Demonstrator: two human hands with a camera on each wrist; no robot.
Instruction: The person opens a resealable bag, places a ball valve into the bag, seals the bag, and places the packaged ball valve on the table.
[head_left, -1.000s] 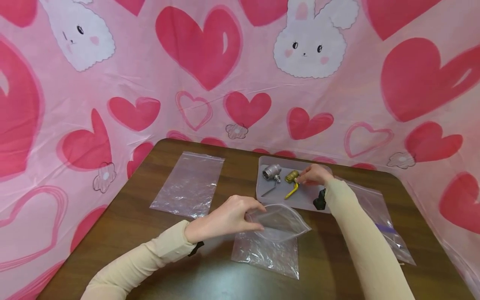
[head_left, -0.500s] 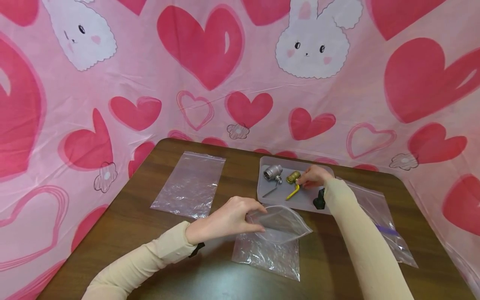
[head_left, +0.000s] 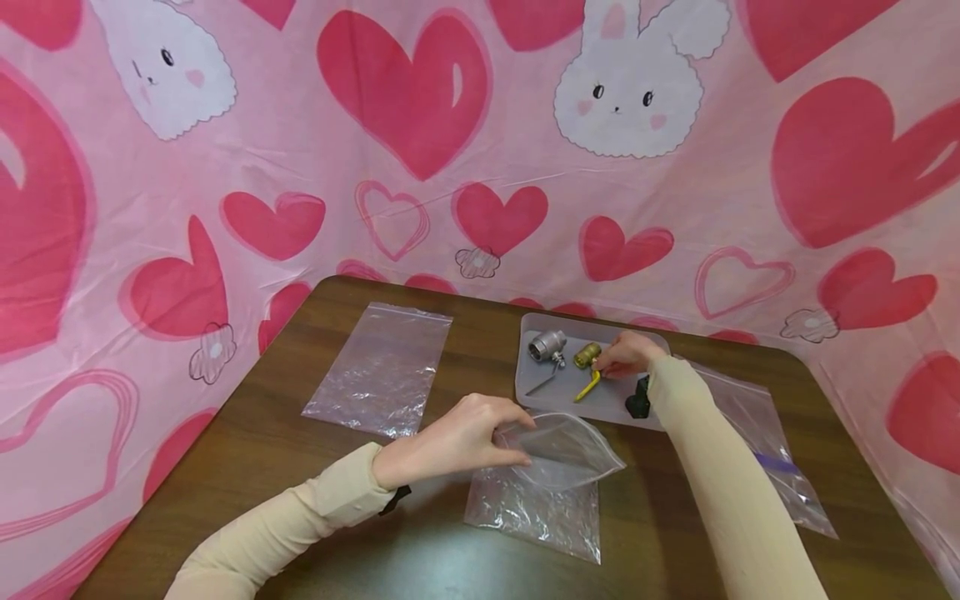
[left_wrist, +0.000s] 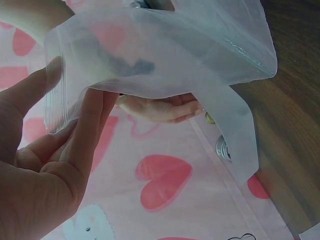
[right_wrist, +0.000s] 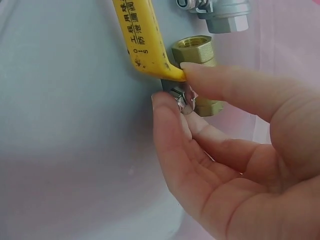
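Observation:
My right hand (head_left: 628, 353) reaches into a shallow translucent tray (head_left: 529, 385) and pinches a brass ball valve (head_left: 587, 356) near its stem. In the right wrist view, the thumb presses the bend of the valve's yellow lever handle (right_wrist: 145, 40), and the fingertips are at the stem nut (right_wrist: 186, 99). The valve still lies low in the tray. My left hand (head_left: 468, 433) holds a clear zip bag (head_left: 536, 521) by its rim, thumb and fingers on the zip strip (left_wrist: 56, 107). The bag's mouth gapes to the right and nothing shows inside.
A larger silver ball valve (head_left: 547, 343) lies left of the brass one in the tray. Another clear zip bag (head_left: 378, 367) lies flat at the left, and a bag with a purple strip (head_left: 776, 462) lies at the right, partly behind my right sleeve.
The head view has shifted very slightly. Both hands keep their places, and the yellow lever has moved barely, if at all.

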